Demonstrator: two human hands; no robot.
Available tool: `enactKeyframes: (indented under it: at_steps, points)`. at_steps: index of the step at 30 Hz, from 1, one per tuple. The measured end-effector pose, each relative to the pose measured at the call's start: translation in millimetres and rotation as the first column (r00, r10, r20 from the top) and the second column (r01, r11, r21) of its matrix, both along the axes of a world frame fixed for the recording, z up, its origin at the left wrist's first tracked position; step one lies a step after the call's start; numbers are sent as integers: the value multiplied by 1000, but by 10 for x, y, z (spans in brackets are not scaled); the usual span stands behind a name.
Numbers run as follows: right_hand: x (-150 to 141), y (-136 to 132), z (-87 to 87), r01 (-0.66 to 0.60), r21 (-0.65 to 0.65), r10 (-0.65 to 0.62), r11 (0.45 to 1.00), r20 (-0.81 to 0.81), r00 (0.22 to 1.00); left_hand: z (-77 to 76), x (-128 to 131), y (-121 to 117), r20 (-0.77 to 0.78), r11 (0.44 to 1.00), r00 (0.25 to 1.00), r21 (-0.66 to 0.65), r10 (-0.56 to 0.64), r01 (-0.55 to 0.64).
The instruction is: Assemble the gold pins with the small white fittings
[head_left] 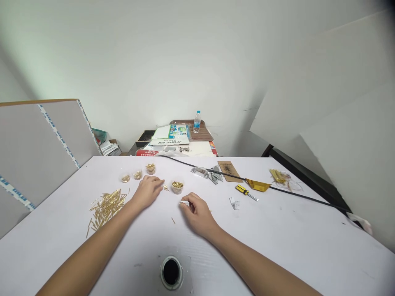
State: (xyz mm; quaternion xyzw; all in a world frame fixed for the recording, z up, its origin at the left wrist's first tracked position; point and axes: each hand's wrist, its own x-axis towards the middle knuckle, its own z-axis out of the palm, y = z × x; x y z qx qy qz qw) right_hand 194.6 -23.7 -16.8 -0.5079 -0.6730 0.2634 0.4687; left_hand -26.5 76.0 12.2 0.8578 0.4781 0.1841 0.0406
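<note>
From where I stand, left to right. Far left: partition panel with blue-and-white tape, cut off by view edge. Pile of gold-coloured pins on the white table; left forearm hides its right side, so can't see full extent. Behind it, three small clear cups in a slanted row, small gold parts inside, too small to identify.

Left hand palm down, fingers loosely extended to the right, tips just beside a few loose short pins. Thumb and palm side hidden; can't tell if it's gripping anything. Just right of those pins: round clear tub, heaped with gold parts. Nearer the person, single pin lying alone, and a dark round hole in the tabletop.

Right hand has thumb and index pinched on a small white piece, left of the knuckles and near the tub. Fingers cover part of it; can't make out what it is.

Further right: grey plastic packets, contents unclear; brown card, print unreadable; yellow-black screwdriver; crumpled clear scrap; amber sheet hiding a stretch of the long black rod; clear bag with yellowish contents, blurred.
</note>
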Motion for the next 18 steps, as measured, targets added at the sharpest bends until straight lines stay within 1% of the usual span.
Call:
enactKeyframes:
  at_steps: [3, 6, 13, 15, 18]
  points:
    - [-5, 1, 5, -9, 5, 9, 1000, -3, 1000, -40, 26, 41, -24, 999, 999, 24, 24, -24]
    - [-6, -5, 15, -18, 6, 18, 1000, 3, 1000, -44, 53, 44, -33, 998, 997, 26, 63, -62]
    - [-4, -16, 17, -31, 19, 30, 999, 12, 999, 9, 113, -17, -65, 996, 997, 81, 40, -35]
    - [-3, -16, 18, -35, 23, 35, 999, 14, 999, -2, 152, -22, -50, 994, 997, 94, 56, -51]
    - [-2, -23, 32, -45, 18, 45, 999, 15, 999, -9, 201, -18, -22, 990, 994, 90, 108, -106]
